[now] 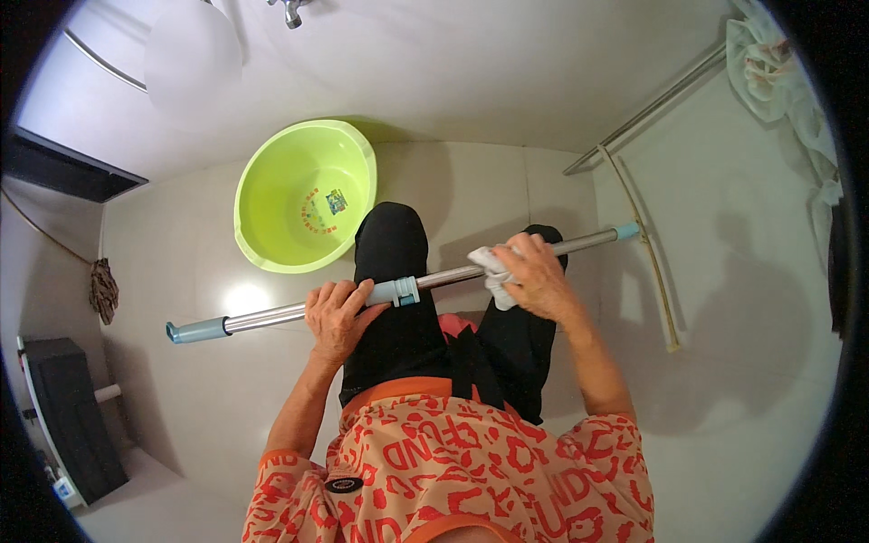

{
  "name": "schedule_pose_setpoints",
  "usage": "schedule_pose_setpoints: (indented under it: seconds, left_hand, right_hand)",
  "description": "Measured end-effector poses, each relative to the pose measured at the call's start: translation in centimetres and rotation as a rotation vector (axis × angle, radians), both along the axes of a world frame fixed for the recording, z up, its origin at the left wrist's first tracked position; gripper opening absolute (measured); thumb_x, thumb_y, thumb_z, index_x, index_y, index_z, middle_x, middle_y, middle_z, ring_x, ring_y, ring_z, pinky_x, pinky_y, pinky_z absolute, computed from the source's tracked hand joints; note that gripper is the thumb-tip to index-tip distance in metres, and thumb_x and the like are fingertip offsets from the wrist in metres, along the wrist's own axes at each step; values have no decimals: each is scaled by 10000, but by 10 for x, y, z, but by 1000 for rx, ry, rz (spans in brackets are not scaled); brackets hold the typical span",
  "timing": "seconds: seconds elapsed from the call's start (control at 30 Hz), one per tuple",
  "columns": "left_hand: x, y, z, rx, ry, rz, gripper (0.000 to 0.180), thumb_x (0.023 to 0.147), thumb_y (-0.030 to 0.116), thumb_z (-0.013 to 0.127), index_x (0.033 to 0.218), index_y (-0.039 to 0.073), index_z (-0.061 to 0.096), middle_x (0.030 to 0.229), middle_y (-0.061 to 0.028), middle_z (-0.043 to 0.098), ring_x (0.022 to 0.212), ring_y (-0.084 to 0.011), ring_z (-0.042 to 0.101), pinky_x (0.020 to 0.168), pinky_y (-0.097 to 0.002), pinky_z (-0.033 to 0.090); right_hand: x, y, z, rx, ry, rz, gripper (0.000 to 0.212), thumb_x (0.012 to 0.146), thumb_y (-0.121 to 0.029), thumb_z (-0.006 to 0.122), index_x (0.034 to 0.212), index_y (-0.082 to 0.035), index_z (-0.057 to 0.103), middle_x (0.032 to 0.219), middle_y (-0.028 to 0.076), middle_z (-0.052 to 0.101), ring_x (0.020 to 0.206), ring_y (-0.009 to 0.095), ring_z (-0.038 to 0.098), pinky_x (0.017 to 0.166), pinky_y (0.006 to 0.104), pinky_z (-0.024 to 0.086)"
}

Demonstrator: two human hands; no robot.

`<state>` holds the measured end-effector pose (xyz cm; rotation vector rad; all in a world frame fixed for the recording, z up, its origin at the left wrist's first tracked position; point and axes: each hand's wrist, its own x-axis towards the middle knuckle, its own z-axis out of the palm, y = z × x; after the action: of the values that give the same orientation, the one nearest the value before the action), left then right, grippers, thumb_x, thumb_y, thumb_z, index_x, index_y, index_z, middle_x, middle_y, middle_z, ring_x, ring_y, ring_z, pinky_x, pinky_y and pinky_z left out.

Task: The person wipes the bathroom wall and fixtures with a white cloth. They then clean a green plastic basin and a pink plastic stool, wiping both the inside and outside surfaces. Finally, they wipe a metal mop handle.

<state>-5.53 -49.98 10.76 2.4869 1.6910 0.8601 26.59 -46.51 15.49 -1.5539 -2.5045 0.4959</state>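
Note:
Across my thighs lies a shiny telescopic metal pole [451, 277], much like a mop handle, slanting up to the right. Its left end is a blue-grey plastic grip [196, 330], a matching collar [395, 291] sits mid-length, and a light blue cap [626, 232] ends it on the right. My left hand [339, 317] is closed around the pole just left of the collar. A crumpled white cloth [494, 276] is in my right hand [536, 275], pressed against the pole over my right knee. My right fingertips are partly hidden by the hand and cloth.
A lime-green basin [256, 204] stands on the tiled floor ahead to the left. At the right, a thin stick [654, 271] hangs below a metal rail [647, 107], close to the pole's end. A dark box-like thing [74, 421] is at the far left, and a tap [291, 14] above.

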Motion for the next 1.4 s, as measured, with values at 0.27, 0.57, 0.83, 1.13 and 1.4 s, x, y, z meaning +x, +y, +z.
schedule_pose_setpoints:
  seconds: [0.27,0.57,0.83,1.13,1.4]
  left_hand:
    - [1,-3,-6,86,-48,1,412,579,298,825,934,146,681,762,18,580,719,-172,536,666,-333,359]
    - [2,-4,-4,85,-56,-25,413,556,278,838,912,137,683,758,12,595,708,-168,548,656,-334,370]
    - [0,-9,-6,101,-41,-29,417,554,247,841,923,137,679,780,9,597,713,-171,552,640,-322,373]
    - [-8,-12,-23,208,-23,-48,384,597,271,806,944,183,668,807,36,577,744,-164,546,678,-325,382]
    - [-9,-17,-23,235,-379,263,577,642,203,836,1112,74,529,1144,-120,442,1066,-255,419,899,-422,350]
  right_hand:
    - [29,0,-21,44,92,-16,396,734,-114,651,1118,-45,581,1060,97,500,999,280,451,844,410,375]
    - [-90,-17,-47,253,413,261,398,724,-43,649,1107,-56,539,1075,101,521,1004,283,488,832,414,383]
    - [-53,-15,-34,177,174,273,531,676,-116,707,1175,-64,533,1011,86,583,942,247,547,825,388,351]
    - [-12,-22,-45,-9,101,188,565,659,-174,694,1181,-65,505,970,97,567,926,271,559,757,406,372]
    - [-17,-41,-80,353,250,41,600,604,-116,748,1155,-36,523,1072,116,562,1011,270,550,833,410,345]
